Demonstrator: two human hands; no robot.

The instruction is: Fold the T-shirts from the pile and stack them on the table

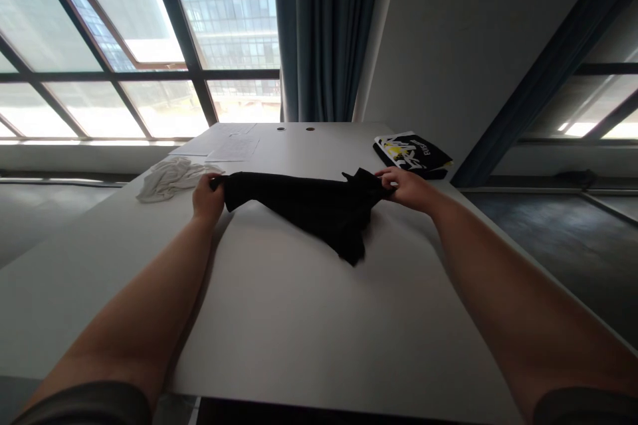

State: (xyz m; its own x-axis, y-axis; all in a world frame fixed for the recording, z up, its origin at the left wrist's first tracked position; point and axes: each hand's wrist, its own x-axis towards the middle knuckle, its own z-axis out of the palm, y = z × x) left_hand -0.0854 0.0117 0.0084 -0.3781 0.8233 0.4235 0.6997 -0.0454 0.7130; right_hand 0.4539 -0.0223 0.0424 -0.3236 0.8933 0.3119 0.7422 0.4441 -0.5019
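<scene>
A black garment (309,206) hangs stretched between my two hands over the white table (299,319), its lower part drooping to the tabletop. My left hand (208,196) is closed on the garment's left end. My right hand (406,187) pinches its right end. Both arms reach forward across the table.
A crumpled white cloth (167,179) lies left of my left hand. Sheets of paper (232,146) rest farther back. A folded black item with white and yellow print (411,153) sits at the back right. Windows and a dark curtain (323,33) stand behind the table.
</scene>
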